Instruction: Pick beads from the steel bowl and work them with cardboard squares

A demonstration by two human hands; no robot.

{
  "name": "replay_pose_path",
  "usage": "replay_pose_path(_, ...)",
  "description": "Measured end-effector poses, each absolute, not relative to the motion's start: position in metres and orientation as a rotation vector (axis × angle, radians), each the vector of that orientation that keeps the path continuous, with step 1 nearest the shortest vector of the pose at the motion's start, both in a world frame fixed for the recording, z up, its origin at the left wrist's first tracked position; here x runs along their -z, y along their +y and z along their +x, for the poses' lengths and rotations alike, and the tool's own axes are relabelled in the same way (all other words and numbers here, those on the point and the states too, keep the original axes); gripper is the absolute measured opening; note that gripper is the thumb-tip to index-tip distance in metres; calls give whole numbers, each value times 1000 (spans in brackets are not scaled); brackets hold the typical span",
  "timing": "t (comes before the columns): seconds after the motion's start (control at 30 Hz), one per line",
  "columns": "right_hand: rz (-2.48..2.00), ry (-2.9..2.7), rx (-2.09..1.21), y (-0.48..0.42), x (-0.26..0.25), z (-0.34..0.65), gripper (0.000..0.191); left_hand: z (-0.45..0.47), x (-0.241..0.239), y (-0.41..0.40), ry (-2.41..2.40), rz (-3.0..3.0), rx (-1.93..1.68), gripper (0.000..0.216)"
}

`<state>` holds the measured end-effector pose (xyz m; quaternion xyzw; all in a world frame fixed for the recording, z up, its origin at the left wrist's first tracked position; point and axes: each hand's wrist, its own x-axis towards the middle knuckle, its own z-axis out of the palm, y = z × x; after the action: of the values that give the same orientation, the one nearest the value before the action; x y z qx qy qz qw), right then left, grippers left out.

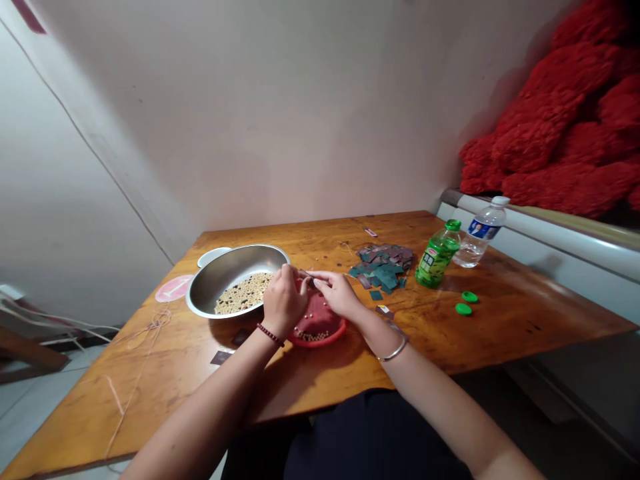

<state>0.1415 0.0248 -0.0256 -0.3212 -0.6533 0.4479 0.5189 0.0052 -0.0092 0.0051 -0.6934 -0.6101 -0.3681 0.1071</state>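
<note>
Just above a small red mesh basket (323, 341), my two hands meet with the fingers pinched together. My left hand (285, 300), wearing a beaded bracelet, is closed at the fingertips. My right hand (337, 293), with a silver bangle on its wrist, is closed towards it. A small dark piece (311, 281) shows between the fingers; its kind is hard to make out. Pale round beads (313, 335) lie in the near side of the basket. Left of my hands, a steel bowl (203, 312) tilts slightly and holds many pale beads with some dark ones (245, 293).
A pile of dark green and brown scraps (383, 267) lies right of the basket. Beyond it stand a green drink bottle (436, 257), a water bottle (475, 237) and two green caps (464, 309). Loose string (155, 323) lies at left. Red fluffy bundles (560, 120) are stacked at right.
</note>
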Motion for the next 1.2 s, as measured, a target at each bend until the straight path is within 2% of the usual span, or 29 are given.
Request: replay_pose_path(1.2,-788,-1637,-977,28,30,142,33,3,-8,-8,-1804,-2004,1101,16)
